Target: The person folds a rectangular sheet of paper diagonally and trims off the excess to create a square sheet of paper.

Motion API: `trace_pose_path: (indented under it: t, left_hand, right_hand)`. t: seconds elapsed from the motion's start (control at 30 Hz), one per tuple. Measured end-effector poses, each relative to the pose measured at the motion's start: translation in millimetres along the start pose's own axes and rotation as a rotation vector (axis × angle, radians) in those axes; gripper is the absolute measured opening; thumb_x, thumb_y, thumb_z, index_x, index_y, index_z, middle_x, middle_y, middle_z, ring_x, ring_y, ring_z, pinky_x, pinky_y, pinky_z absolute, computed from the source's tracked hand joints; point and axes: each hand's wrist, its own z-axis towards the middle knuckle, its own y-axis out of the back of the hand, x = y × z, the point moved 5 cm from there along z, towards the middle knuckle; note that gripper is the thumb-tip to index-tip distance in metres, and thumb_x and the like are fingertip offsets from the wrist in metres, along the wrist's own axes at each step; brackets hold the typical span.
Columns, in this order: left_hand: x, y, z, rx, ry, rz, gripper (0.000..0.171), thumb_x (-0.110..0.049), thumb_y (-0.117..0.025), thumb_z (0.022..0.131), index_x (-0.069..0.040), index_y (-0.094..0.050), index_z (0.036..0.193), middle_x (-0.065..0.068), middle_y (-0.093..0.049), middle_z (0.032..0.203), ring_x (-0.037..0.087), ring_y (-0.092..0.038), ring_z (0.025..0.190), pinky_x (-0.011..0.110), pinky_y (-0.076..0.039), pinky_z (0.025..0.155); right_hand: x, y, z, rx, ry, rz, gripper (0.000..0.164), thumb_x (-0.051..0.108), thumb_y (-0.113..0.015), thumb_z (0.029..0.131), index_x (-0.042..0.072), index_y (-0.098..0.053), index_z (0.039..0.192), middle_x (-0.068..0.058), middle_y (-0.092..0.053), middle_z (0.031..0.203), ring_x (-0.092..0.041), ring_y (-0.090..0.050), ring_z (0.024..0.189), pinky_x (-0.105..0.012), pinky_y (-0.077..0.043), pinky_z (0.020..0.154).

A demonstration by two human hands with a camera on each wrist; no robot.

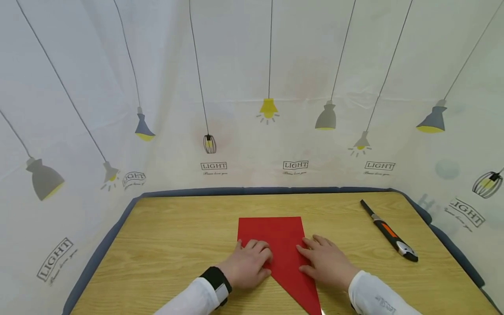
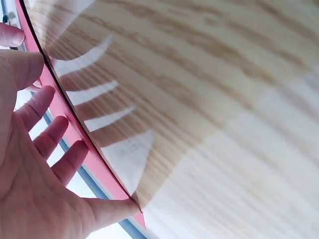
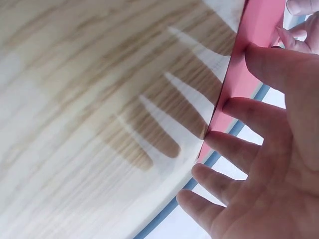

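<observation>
Head view: loses the near tip of the red paper (image 1: 281,238) below the frame. Lies on the desk (image 1: 185,227) between left hand (image 1: 249,264) and right hand (image 1: 326,261), touched at both sides with loosely extended fingers. Shows as a partly covered strip in wrist views. Farther right, has a black-and-orange tool (image 1: 387,230).

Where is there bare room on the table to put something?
Bare tabletop lies left of the red paper, and between its far end and the black tool. It is crowded where the left hand and right hand touch the paper.
</observation>
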Motion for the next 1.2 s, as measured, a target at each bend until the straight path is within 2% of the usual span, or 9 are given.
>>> trace_pose_path:
  t: [0.2,0.3,0.4,0.67,0.77,0.87,0.97,1.07,1.2]
  left_hand:
    - [8.7,3.2,2.6,-0.081,0.123,-0.020,0.027,-0.044,-0.067,0.097,-0.022,-0.053,0.105,0.005,-0.050,0.140,0.025,-0.047,0.126,0.059,-0.042,0.107]
    - [14.1,6.1,3.6,-0.134,0.148,-0.029,0.026,-0.037,-0.070,0.097,-0.018,-0.053,0.101,0.011,-0.050,0.141,0.028,-0.049,0.123,0.050,-0.046,0.105]
    - [19.4,7.6,3.3,-0.173,0.149,-0.035,0.025,-0.032,-0.074,0.095,-0.015,-0.056,0.101,0.014,-0.052,0.138,0.029,-0.052,0.118,0.041,-0.050,0.101]
    - [46.6,11.4,2.5,-0.294,0.186,-0.016,0.016,-0.018,-0.076,0.093,-0.016,-0.060,0.091,0.005,-0.058,0.101,0.020,-0.051,0.090,0.031,-0.051,0.080]
    - [58.2,11.6,2.4,-0.303,0.238,-0.067,0.015,-0.018,-0.077,0.092,-0.013,-0.065,0.099,0.005,-0.060,0.101,0.022,-0.053,0.093,0.034,-0.052,0.083]
    - [66.8,11.5,3.2,-0.282,0.291,-0.122,0.038,-0.022,-0.078,0.092,-0.004,-0.065,0.124,0.014,-0.064,0.120,0.032,-0.057,0.110,0.045,-0.052,0.095]
    - [72.0,12.4,5.6,-0.237,0.328,-0.147,0.065,-0.026,-0.077,0.093,0.000,-0.051,0.146,0.021,-0.057,0.140,0.041,-0.052,0.126,0.053,-0.046,0.105]
    - [73.5,14.7,8.5,-0.204,0.348,-0.172,0.074,-0.026,-0.077,0.093,0.002,-0.042,0.153,0.022,-0.053,0.146,0.043,-0.049,0.129,0.052,-0.044,0.108]
    - [72.2,18.2,11.6,-0.185,0.379,-0.231,0.079,-0.020,-0.077,0.092,0.004,-0.037,0.155,0.024,-0.052,0.144,0.043,-0.048,0.129,0.050,-0.045,0.108]
  right_hand:
    - [0,5,10,-0.086,0.028,-0.005,0.039,0.033,-0.077,0.092,0.016,-0.075,0.127,-0.012,-0.064,0.133,-0.038,-0.056,0.123,-0.052,-0.050,0.100]
    - [-2,8,17,-0.152,0.035,0.013,0.026,0.024,-0.080,0.090,0.015,-0.081,0.115,-0.010,-0.068,0.121,-0.031,-0.061,0.107,-0.044,-0.055,0.090]
    - [-5,8,23,-0.178,0.008,0.057,0.018,0.019,-0.082,0.088,0.017,-0.084,0.105,-0.005,-0.069,0.112,-0.025,-0.062,0.100,-0.040,-0.056,0.088]
    - [-14,12,34,-0.199,-0.089,0.214,0.012,0.010,-0.083,0.085,0.020,-0.085,0.090,0.004,-0.068,0.101,-0.018,-0.063,0.093,-0.035,-0.057,0.079]
    - [-14,13,37,-0.214,-0.088,0.213,0.011,0.010,-0.084,0.084,0.020,-0.082,0.086,0.005,-0.067,0.096,-0.017,-0.062,0.088,-0.036,-0.056,0.078]
    - [-15,13,39,-0.209,-0.102,0.225,0.013,0.011,-0.084,0.084,0.016,-0.080,0.094,0.001,-0.066,0.097,-0.020,-0.062,0.090,-0.040,-0.056,0.081]
    - [-20,12,41,-0.181,-0.141,0.273,0.034,0.013,-0.084,0.084,0.008,-0.074,0.116,-0.010,-0.066,0.114,-0.030,-0.062,0.106,-0.048,-0.055,0.092]
    - [-25,12,44,-0.146,-0.177,0.333,0.060,0.013,-0.084,0.084,0.001,-0.060,0.137,-0.020,-0.059,0.132,-0.039,-0.056,0.121,-0.054,-0.050,0.100]
    - [-26,14,49,-0.104,-0.191,0.397,0.074,0.010,-0.083,0.084,-0.003,-0.048,0.148,-0.026,-0.052,0.141,-0.043,-0.052,0.127,-0.057,-0.048,0.102]
